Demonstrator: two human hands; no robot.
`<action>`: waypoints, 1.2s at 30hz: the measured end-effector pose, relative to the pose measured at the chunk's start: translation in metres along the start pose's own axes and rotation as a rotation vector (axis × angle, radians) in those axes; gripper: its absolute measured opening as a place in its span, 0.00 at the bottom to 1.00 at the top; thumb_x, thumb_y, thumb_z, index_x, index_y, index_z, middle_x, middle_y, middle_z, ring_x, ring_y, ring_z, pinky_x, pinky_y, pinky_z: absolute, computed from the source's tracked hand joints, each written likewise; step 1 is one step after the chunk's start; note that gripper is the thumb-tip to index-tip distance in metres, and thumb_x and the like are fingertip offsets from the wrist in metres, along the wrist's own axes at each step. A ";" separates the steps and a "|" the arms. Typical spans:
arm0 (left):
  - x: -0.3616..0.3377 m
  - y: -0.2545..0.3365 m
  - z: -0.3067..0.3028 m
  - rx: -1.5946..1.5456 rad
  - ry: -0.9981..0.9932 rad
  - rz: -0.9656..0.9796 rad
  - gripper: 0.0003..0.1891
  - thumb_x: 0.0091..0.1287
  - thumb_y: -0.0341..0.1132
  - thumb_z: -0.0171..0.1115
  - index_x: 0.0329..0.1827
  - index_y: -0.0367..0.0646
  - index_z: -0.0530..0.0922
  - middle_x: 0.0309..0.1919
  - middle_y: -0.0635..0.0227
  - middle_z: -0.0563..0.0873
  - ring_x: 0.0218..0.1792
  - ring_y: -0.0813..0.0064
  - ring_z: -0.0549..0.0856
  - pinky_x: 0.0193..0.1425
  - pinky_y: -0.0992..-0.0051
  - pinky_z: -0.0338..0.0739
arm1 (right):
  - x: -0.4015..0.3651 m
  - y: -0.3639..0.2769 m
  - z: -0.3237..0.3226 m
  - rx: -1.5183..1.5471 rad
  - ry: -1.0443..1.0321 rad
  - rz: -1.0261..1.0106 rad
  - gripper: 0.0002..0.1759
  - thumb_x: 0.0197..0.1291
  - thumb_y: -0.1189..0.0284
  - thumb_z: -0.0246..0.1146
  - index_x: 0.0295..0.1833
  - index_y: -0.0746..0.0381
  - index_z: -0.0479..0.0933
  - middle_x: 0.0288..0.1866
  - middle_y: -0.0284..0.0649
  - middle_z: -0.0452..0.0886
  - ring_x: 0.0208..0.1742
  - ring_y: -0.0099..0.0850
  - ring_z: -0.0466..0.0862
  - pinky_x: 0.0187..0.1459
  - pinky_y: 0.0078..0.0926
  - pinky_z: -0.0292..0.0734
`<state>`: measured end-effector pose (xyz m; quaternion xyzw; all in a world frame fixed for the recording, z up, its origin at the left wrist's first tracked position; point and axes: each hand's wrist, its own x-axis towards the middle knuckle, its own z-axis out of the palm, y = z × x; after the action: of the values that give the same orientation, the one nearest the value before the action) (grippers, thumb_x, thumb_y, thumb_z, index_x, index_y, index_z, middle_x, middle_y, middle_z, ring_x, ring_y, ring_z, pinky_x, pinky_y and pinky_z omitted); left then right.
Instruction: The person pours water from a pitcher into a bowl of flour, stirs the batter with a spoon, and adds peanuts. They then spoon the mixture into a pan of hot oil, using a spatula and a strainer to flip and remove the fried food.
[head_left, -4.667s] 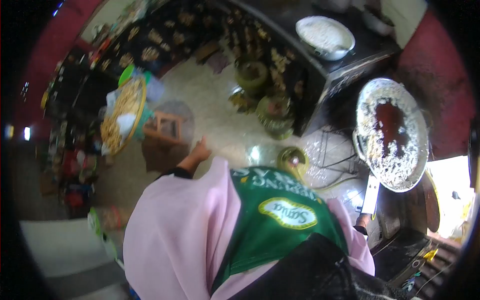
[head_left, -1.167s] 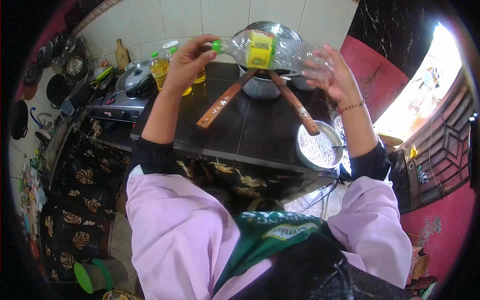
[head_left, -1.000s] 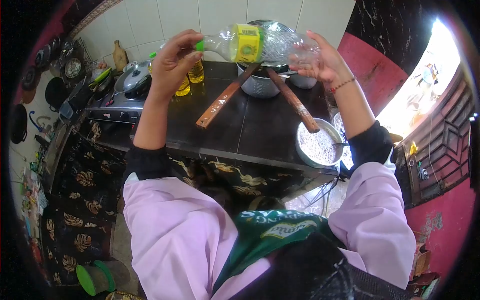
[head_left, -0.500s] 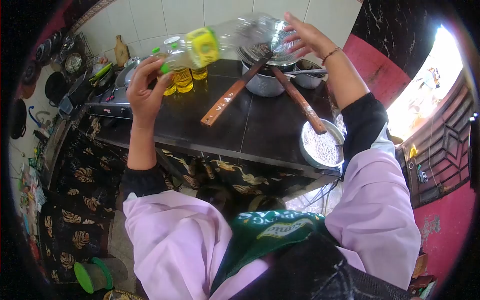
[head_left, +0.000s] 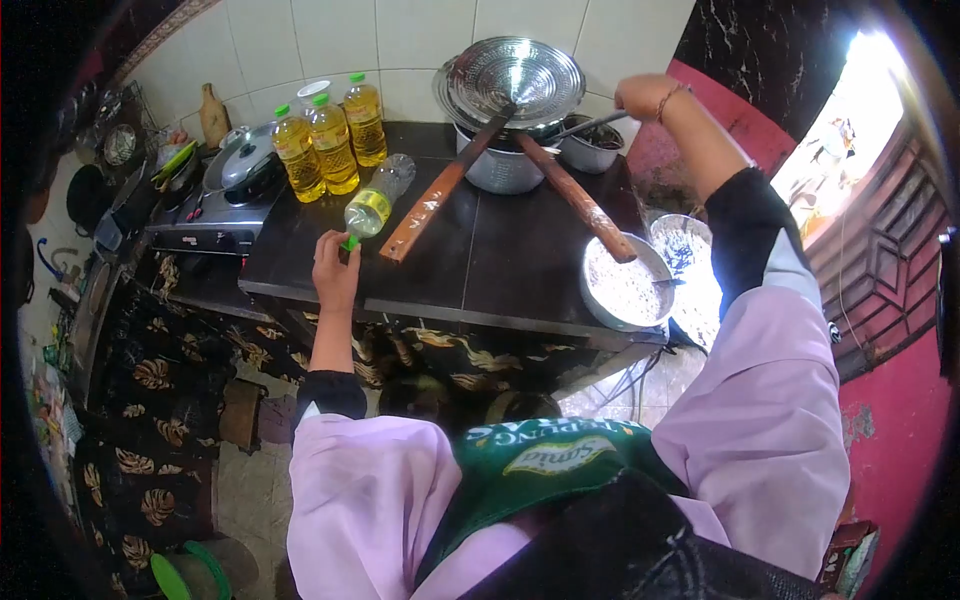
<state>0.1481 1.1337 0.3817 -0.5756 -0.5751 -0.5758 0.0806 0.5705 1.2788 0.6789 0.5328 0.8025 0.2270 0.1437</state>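
My left hand (head_left: 337,270) pinches the green cap of a clear plastic bottle (head_left: 383,192) with a yellow label. That bottle looks empty and lies on its side on the dark tiled counter (head_left: 430,285). At the back right, my right hand (head_left: 645,97) is closed at the end of a long grey metal handle (head_left: 608,121); its far end is hidden near the pots. Close by stand a metal pot (head_left: 500,176) with round perforated strainers (head_left: 518,80) on top, and a smaller pot (head_left: 592,155). Two long wooden handles (head_left: 440,205) (head_left: 585,203) stick out toward me.
Several bottles of yellow oil (head_left: 330,140) stand at the back left, beside a stove (head_left: 205,240) with a lidded pan (head_left: 245,155). A bowl of whitish mixture (head_left: 625,285) sits at the counter's right front corner. A cutting board (head_left: 214,118) leans on the wall.
My left hand has lowered the bottle from the air onto the counter, still at its cap. My right hand, open before, has closed at the metal handle.
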 end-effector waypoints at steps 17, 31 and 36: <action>-0.021 0.019 0.031 0.179 -0.227 -0.110 0.19 0.53 0.31 0.65 0.50 0.44 0.73 0.51 0.61 0.76 0.49 0.57 0.78 0.50 0.64 0.73 | -0.093 0.041 -0.062 -0.220 0.036 0.235 0.12 0.50 0.66 0.59 0.34 0.62 0.83 0.35 0.49 0.83 0.39 0.44 0.83 0.41 0.41 0.76; -0.122 0.037 -0.016 0.314 -0.026 -0.292 0.27 0.59 0.36 0.62 0.63 0.46 0.66 0.62 0.56 0.67 0.60 0.55 0.69 0.60 0.62 0.66 | -0.242 0.195 0.328 -0.032 0.200 -0.035 0.13 0.57 0.66 0.55 0.43 0.61 0.79 0.26 0.43 0.79 0.29 0.39 0.80 0.33 0.36 0.76; -0.190 0.068 -0.036 0.501 -0.055 -0.287 0.29 0.59 0.36 0.62 0.64 0.48 0.65 0.63 0.57 0.65 0.61 0.54 0.68 0.61 0.63 0.65 | -0.286 0.181 0.384 0.337 -0.232 0.664 0.14 0.58 0.68 0.51 0.42 0.61 0.80 0.41 0.47 0.82 0.45 0.40 0.82 0.44 0.36 0.76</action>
<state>0.2404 0.9760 0.2891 -0.4659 -0.7770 -0.4053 0.1222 1.0061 1.1565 0.4409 0.8018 0.5909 0.0642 0.0627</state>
